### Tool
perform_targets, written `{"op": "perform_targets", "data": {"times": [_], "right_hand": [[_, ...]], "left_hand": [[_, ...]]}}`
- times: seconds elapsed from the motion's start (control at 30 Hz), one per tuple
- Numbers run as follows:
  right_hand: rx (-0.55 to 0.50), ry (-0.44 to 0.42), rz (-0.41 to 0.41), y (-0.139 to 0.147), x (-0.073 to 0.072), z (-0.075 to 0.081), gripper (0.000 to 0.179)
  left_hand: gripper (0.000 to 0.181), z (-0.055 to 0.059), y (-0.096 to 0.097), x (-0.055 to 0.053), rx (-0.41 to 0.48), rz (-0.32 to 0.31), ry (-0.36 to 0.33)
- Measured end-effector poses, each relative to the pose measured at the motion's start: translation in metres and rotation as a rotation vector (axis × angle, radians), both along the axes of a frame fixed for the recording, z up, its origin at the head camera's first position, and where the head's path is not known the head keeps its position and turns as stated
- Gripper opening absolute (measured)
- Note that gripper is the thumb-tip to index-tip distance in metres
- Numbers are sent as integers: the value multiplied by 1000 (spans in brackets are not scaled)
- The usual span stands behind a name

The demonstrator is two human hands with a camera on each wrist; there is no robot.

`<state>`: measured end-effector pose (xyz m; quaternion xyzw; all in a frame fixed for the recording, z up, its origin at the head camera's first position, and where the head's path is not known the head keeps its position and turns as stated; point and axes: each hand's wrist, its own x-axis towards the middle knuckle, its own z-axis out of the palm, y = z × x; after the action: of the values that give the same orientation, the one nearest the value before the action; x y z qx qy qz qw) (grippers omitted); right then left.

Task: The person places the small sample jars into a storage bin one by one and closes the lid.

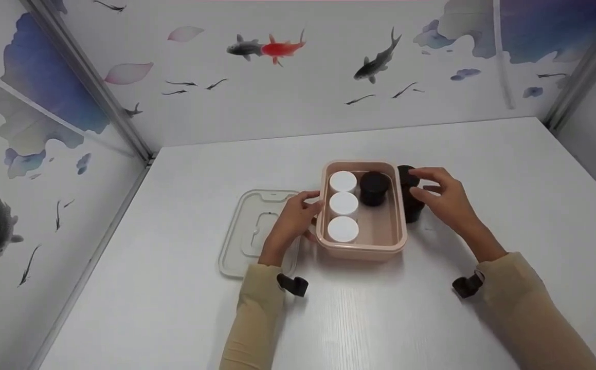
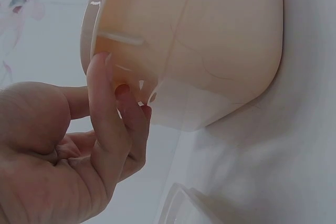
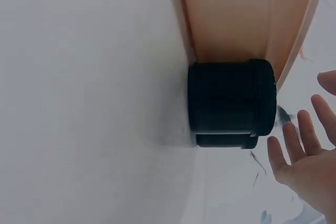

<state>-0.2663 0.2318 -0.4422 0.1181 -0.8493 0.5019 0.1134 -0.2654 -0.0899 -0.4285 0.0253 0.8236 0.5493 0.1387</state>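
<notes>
A pink plastic box (image 1: pixel 364 254) stands on the table in the head view. Inside it, three white-lidded jars (image 1: pixel 343 229) line the left side and a black jar (image 1: pixel 374 187) sits at the back right. My left hand (image 1: pixel 292 221) grips the box's left rim, fingers (image 2: pixel 102 103) curled beneath it in the left wrist view. Against the right wall outside stand black jars (image 1: pixel 412 208); the right wrist view shows two black lidded jars (image 3: pixel 226 98), one partly behind the other. Beside their lids my right hand (image 1: pixel 447 200) hovers with fingers and thumb spread, holding nothing.
A pale translucent lid (image 1: pixel 233 241) lies flat left of the box, partly under my left forearm. White panels (image 1: pixel 318 103) printed with fish enclose the back and sides of the white table (image 1: pixel 369 329).
</notes>
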Motion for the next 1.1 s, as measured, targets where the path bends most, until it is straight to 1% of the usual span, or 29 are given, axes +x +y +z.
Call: {"op": "perform_targets", "data": {"times": [0.13,0.27,0.37,0.5,0.63,0.83,0.97,1.1], "right_hand": [[44,-88,42,6,1,-7,48],[73,-167,107,10,1,-7,58],[112,-214,135,12,0,-6,65],[162,-272,137,13,-3,-6,74],[177,-326,137,14,-6,-7,78],[193,-370,144,16,-6,-7,79],[199,-381,136,18,-6,-5,79],[182,-375,114,21,-5,0,78]], "left_hand": [[46,0,0,0,-9,6,-2],[45,0,-1,1,3,1,-6],[45,0,-1,1,16,-3,-13],[45,1,-1,2,4,-1,-18],[45,2,0,1,-12,3,-22],[45,1,0,1,1,-2,-22],[45,1,0,0,0,0,-17],[45,1,0,0,-5,0,-21]]}}
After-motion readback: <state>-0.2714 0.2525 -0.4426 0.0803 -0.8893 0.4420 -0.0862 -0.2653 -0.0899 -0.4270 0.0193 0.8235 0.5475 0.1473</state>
